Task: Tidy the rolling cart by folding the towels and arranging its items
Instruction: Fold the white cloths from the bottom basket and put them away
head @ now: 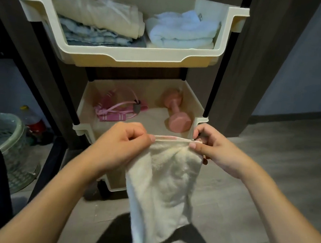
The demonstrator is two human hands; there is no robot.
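Two hands pinched cream towel (161, 180) by top hem, in front of rolling cart (122, 58). Left hand (121, 143) held one end, right hand (212, 148) the other, fingers curled round edge. Hem ran level, left to right, taut between them; towel's long axis hung straight down toward floor. Neither hand nearer. Folded towels lay in upper tray, beyond and above hands.

Towel (161, 180) fluffy terry cloth; cart (142, 58) smooth matt plastic.
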